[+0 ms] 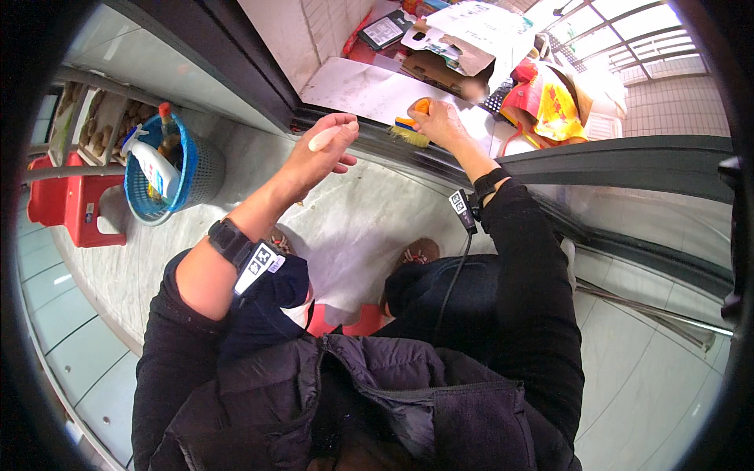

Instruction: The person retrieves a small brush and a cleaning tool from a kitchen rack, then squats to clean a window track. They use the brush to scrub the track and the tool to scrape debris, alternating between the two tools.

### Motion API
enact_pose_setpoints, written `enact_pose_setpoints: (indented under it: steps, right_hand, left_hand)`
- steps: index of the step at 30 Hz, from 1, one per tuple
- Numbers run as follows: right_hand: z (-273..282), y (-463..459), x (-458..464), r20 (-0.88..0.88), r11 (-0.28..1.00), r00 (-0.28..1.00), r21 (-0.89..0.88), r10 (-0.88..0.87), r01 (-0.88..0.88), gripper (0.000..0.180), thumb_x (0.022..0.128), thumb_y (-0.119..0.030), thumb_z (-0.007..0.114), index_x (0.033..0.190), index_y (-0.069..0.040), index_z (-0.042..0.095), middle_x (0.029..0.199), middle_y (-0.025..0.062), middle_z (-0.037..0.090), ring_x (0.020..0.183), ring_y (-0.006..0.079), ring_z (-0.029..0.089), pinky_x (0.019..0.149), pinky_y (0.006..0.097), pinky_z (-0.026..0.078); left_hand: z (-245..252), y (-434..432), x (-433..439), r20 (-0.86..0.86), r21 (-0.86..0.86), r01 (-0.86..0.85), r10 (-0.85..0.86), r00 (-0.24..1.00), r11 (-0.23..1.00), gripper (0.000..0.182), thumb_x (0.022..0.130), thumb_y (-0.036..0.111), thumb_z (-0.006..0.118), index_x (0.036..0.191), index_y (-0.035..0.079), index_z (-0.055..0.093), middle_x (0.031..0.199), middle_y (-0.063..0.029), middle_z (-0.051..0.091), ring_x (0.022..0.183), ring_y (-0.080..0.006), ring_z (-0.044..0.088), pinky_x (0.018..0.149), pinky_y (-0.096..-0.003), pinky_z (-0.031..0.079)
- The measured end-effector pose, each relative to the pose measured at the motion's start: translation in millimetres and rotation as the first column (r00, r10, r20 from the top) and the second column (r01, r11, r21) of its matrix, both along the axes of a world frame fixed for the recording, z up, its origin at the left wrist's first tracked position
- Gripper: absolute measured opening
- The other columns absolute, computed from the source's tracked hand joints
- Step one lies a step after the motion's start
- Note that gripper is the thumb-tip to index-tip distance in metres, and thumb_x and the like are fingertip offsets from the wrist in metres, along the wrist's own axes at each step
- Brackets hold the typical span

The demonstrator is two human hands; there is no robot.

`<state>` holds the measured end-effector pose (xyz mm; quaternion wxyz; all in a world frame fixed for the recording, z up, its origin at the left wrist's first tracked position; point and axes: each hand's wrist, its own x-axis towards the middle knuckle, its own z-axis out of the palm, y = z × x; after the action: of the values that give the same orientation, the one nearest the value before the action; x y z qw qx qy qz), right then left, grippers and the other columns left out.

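Observation:
My right hand (439, 122) grips the orange handle of a small brush (411, 134). The brush's pale yellow bristles rest on or just over the dark metal track of a sliding door (377, 130). Just left of it, my left hand (324, 147) is above the near side of the track, with a pale, elongated object (323, 139) lying along the thumb side. Whether that object is held or what it is, I cannot tell. Both forearms wear black straps with small devices.
A blue and grey plastic basket (206, 162) with a spray bottle (154, 165) and another bottle stands left, beside a red stool (76, 206). Beyond the track lie a torn cardboard box (471, 35) and a red and yellow bag (545, 106). A glass door's dark frame (601, 163) runs right.

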<state>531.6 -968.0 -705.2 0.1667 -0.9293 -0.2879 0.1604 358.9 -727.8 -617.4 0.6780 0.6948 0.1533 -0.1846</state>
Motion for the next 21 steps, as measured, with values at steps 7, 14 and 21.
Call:
enact_pose_setpoints:
  steps: [7, 14, 21]
  right_hand:
    - [12.7, 12.1, 3.7, -0.018, 0.906, 0.969, 0.350, -0.248, 0.238, 0.030, 0.095, -0.033, 0.064, 0.102, -0.006, 0.073, 0.082, 0.0137, 0.075, 0.075, 0.0250, 0.073, 0.074, 0.0367, 0.057]
    - [-1.3, 16.3, -4.4, 0.035, 0.991, 0.994, 0.083, -0.103, 0.100, 0.029, 0.098, -0.033, 0.057, 0.094, -0.009, 0.071, 0.091, 0.0186, 0.073, 0.091, 0.0397, 0.071, 0.082, 0.0465, 0.055]
    - [13.7, 16.9, -0.4, -0.023, 0.924, 0.964, 0.280, -0.266, 0.261, 0.034, 0.097, -0.035, 0.060, 0.103, -0.004, 0.072, 0.088, 0.0152, 0.075, 0.085, 0.0325, 0.074, 0.078, 0.0425, 0.056]
  left_hand:
    - [0.7, 7.1, 1.3, 0.071, -0.004, -0.106, 0.106, 0.992, 0.994, 0.057, 0.102, 0.046, 0.057, 0.143, 0.007, 0.049, 0.128, -0.0109, 0.061, 0.092, -0.0199, 0.068, 0.078, -0.0334, 0.056]
    - [5.4, 9.9, 2.2, 0.059, -0.007, -0.105, 0.105, 0.993, 0.994, 0.058, 0.102, 0.046, 0.057, 0.143, 0.007, 0.049, 0.128, -0.0104, 0.061, 0.091, -0.0196, 0.068, 0.079, -0.0339, 0.056]
    - [6.9, 14.0, 0.5, 0.080, -0.011, -0.110, 0.111, 0.991, 0.994, 0.058, 0.102, 0.048, 0.057, 0.142, 0.007, 0.051, 0.126, -0.0101, 0.062, 0.091, -0.0195, 0.068, 0.079, -0.0335, 0.056]
